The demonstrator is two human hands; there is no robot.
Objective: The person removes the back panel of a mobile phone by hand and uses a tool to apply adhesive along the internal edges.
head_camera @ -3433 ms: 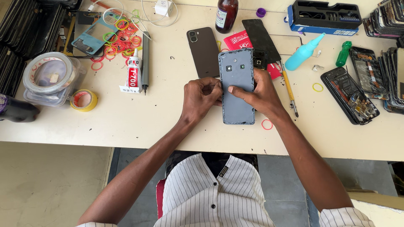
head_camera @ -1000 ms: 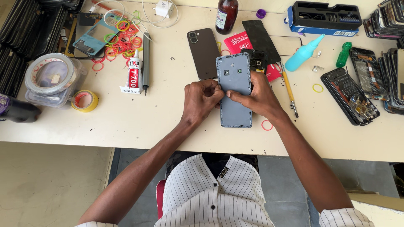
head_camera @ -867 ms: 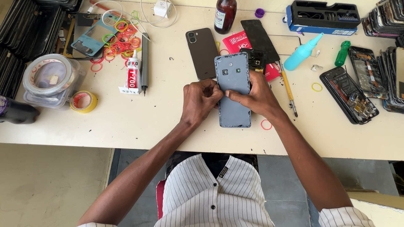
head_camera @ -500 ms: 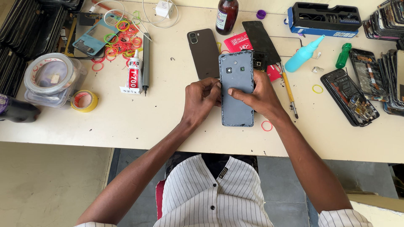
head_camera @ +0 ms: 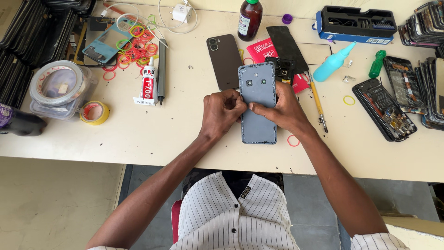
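Two hands on one part here: our left hand (head_camera: 223, 111) and right hand (head_camera: 282, 109) are both clamped on the blue-grey phone back cover (head_camera: 257, 104), fingertips pinching in from either long edge around its middle. The cover lies flat on the tabletop (head_camera: 175, 134), straight ahead of us, camera-hole end pointing away.

What could go wrong, as we see it: that cover looks like thin plastic, so squeezing both edges at once could bow it or crack it near the cutouts, where there's the least material. If the thumbs slip, it could also skid up into the brown phone (head_camera: 224, 61) just beside its top left corner or the small black part (head_camera: 283, 68) at its top right. Loose rubber bands (head_camera: 293, 140) lie right by our right wrist, and one could get trapped under the cover.

Looks-wise, it's a matte slate-blue panel with rounded corners, two small round holes near the far end and tiny marks along the rim. We can't tell if those are clips or glue residue.

Further out: a glue tube (head_camera: 147, 84) and a dark pen-like tool (head_camera: 161, 70) to the left, a yellow tape roll (head_camera: 95, 112), a teal squeeze bottle (head_camera: 334, 62), a yellow-handled screwdriver (head_camera: 317, 103) and an opened phone chassis (head_camera: 384, 109) on the right.
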